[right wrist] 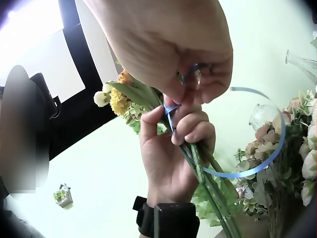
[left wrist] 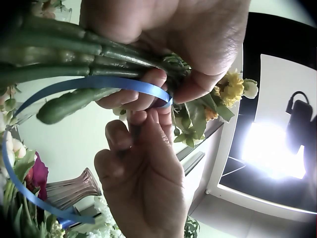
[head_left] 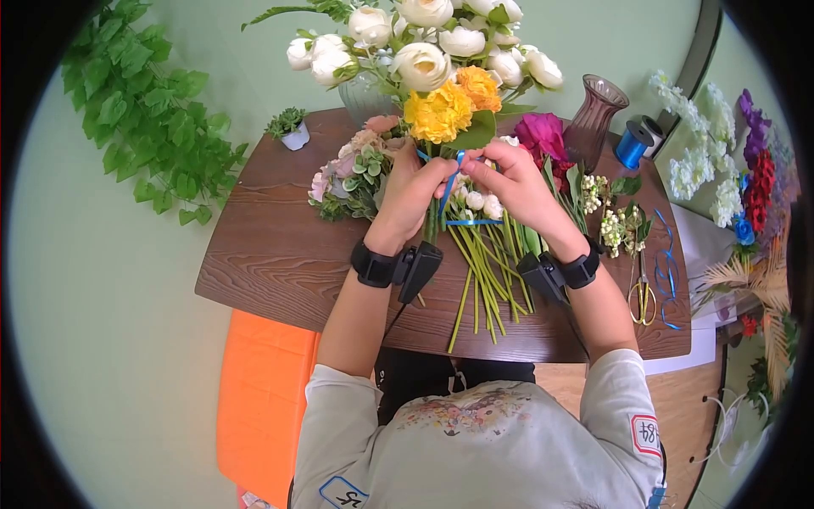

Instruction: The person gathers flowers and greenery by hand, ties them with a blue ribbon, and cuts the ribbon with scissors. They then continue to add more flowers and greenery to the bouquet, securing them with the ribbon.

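Over the table, my left hand [head_left: 409,197] grips a small bouquet by its green stems [right wrist: 210,186]. A yellow flower [head_left: 439,114], an orange flower [head_left: 480,88] and green leaves stand above the grip. A blue ribbon [left wrist: 94,81] passes round the stems at the left fingers, and its long end curves away in a loop. Close against the left hand, my right hand [head_left: 519,188] pinches the ribbon between thumb and fingers, seen best in the right wrist view. The crossing of the ribbon is partly hidden by the fingers.
White roses [head_left: 422,66] fill a glass vase at the back. On the brown table [head_left: 271,246] lie pastel flowers [head_left: 335,176], white blooms with long stems [head_left: 483,280] and magenta flowers [head_left: 543,136]. Rightward are a purple vase [head_left: 593,119], blue ribbon spool [head_left: 631,146], scissors [head_left: 642,297] and loose ribbon [head_left: 669,276].
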`<state>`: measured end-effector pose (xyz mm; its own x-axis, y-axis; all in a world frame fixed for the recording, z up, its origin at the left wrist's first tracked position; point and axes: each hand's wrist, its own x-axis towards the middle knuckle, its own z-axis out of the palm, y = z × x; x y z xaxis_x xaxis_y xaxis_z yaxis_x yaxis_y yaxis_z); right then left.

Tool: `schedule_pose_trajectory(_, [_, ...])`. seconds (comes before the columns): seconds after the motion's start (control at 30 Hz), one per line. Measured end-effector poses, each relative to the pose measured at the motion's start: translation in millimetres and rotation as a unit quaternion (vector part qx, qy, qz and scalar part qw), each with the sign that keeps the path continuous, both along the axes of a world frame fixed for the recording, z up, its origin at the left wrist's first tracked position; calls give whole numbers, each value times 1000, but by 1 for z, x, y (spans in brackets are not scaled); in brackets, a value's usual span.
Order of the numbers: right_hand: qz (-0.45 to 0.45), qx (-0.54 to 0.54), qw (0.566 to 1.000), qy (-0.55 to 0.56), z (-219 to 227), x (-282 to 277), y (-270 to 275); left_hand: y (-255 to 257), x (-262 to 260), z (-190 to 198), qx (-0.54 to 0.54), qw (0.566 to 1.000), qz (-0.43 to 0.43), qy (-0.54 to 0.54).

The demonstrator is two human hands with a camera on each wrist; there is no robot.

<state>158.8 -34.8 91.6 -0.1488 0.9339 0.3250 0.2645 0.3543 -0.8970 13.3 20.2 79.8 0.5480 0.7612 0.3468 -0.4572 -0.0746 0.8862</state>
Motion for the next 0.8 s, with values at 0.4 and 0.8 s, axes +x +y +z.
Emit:
schedule_pose_trajectory(0.4, [-257, 257, 926, -102, -16, -15, 1, 0, 12, -9, 39, 998, 42, 12])
schedule_pose_trajectory(0.8, [-98, 69, 988, 98, -13, -4, 6, 7, 12, -16, 66, 993, 71, 74])
